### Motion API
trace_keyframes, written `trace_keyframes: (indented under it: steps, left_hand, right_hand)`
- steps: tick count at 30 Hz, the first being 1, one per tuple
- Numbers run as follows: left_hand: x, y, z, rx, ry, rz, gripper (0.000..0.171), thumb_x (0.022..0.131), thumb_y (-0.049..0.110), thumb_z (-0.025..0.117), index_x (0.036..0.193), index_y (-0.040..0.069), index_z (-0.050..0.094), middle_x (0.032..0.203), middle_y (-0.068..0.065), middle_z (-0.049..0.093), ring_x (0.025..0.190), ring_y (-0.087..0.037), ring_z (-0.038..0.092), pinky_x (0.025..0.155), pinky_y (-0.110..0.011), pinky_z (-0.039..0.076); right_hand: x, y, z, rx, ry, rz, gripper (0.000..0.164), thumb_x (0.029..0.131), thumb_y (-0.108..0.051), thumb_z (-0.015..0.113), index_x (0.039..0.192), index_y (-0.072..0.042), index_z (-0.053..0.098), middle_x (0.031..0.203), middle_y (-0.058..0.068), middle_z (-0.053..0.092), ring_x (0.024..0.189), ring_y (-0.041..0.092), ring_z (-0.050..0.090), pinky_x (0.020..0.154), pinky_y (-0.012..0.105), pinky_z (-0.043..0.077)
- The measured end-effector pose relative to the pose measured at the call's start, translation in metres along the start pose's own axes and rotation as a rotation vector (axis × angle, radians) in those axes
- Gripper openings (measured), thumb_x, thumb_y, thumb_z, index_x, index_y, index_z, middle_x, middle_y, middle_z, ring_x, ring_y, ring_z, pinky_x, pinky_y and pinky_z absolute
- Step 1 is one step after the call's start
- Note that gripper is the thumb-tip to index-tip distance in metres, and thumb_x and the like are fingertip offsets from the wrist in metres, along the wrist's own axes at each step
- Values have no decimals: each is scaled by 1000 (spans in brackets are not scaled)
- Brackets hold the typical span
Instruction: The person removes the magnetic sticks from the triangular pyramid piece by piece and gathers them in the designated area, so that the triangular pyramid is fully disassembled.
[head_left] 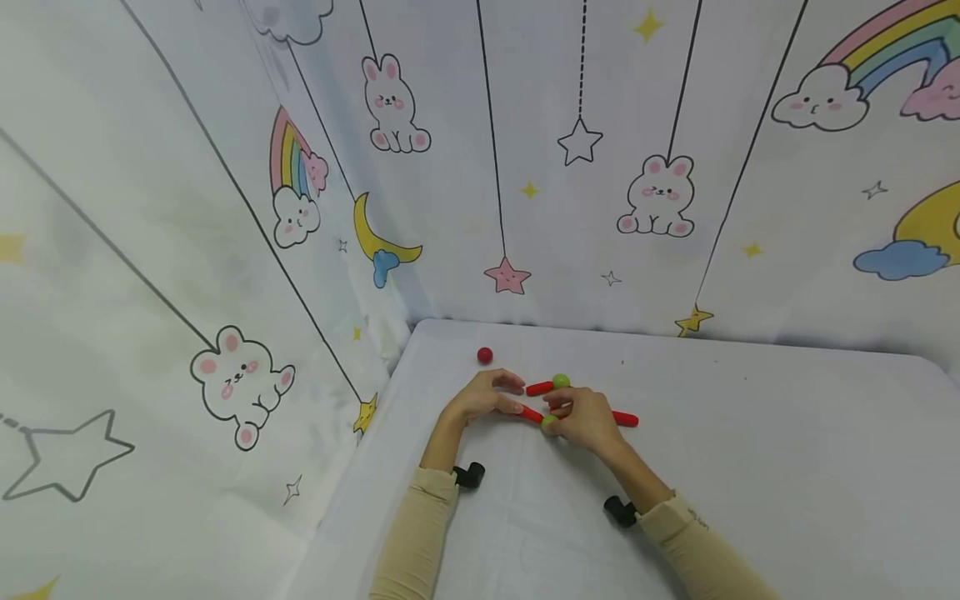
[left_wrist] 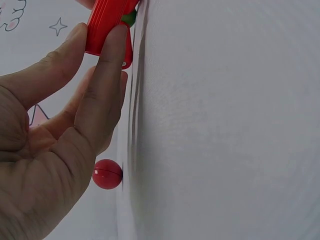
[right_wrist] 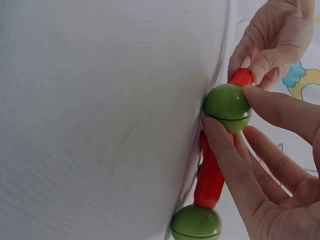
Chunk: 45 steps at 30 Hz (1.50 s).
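Observation:
My left hand [head_left: 483,398] pinches a red ribbed stick [left_wrist: 106,27] between thumb and fingers. At the stick's other end, a glossy green ball [right_wrist: 227,105] with a seam around it is held by the thumb and fingertips of my right hand [head_left: 588,419]. Both hands are low over the white table, face to face. Just behind them lies a second red stick [head_left: 538,388] with another green ball [head_left: 561,381] at its right end. One more red stick [head_left: 626,419] shows to the right of my right hand, its left part hidden.
A seamed red ball [head_left: 485,355] sits by itself near the back left of the white table [head_left: 750,467]. Behind and to the left hangs a white curtain [head_left: 450,208] printed with rabbits, stars and rainbows. Each wrist carries a small black camera [head_left: 470,476].

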<state>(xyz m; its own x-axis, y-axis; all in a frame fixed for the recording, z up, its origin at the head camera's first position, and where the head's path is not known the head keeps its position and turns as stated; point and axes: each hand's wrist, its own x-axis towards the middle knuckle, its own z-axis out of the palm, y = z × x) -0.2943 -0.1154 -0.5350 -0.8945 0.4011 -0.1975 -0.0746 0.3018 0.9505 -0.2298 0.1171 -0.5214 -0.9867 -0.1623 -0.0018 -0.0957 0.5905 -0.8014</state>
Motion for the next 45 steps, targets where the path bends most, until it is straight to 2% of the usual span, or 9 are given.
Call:
trace_keyframes:
  steps: [5, 15, 25, 32, 40, 45]
  left_hand:
    - [0, 0, 2, 11, -4, 8, 48, 83, 4, 86, 127, 2, 68, 127, -14, 70, 117, -32, 63, 84, -30, 56]
    - [3, -2, 1, -3, -1, -1, 49, 83, 2, 85, 129, 2, 67, 124, -14, 71, 103, -22, 66, 81, -29, 57]
    - [3, -1, -2, -39, -1, 12, 51, 82, -1, 86, 129, 0, 67, 124, -19, 70, 97, -21, 69, 78, -29, 58]
    - [-9, -4, -24, -30, 129, 25, 54, 84, -2, 83, 134, -4, 63, 126, -19, 67, 99, -21, 67, 80, -29, 58]
    - [-19, -3, -49, -53, 126, 43, 60, 88, 1, 80, 142, -5, 56, 138, -26, 60, 107, -24, 66, 87, -30, 58]
    - [-20, -9, -62, -62, 162, 27, 59, 89, 6, 81, 142, -2, 57, 143, -27, 57, 110, -26, 66, 90, -31, 57]
  right_hand:
    - [-3, 0, 1, 9, 3, 7, 43, 78, -5, 89, 119, -5, 77, 105, 9, 78, 92, 22, 74, 66, 34, 62]
    - [-1, -1, 4, -8, 13, 25, 41, 76, -6, 91, 115, -7, 79, 105, 6, 78, 93, 21, 75, 71, 34, 63]
    - [-2, -4, 4, 0, 9, 2, 36, 77, -3, 89, 112, -5, 79, 104, 7, 79, 93, 21, 75, 73, 36, 63]
    - [-2, -4, 4, -41, 2, 8, 37, 76, -1, 86, 113, -4, 79, 101, 4, 78, 90, 18, 73, 74, 34, 62]
    - [-2, -2, 6, -27, 21, 1, 37, 78, 0, 86, 114, -4, 78, 101, 4, 78, 90, 18, 73, 77, 35, 62]
    - [-1, -2, 7, -29, 21, 9, 38, 77, 0, 86, 115, -3, 78, 101, 4, 78, 90, 18, 73, 75, 34, 62]
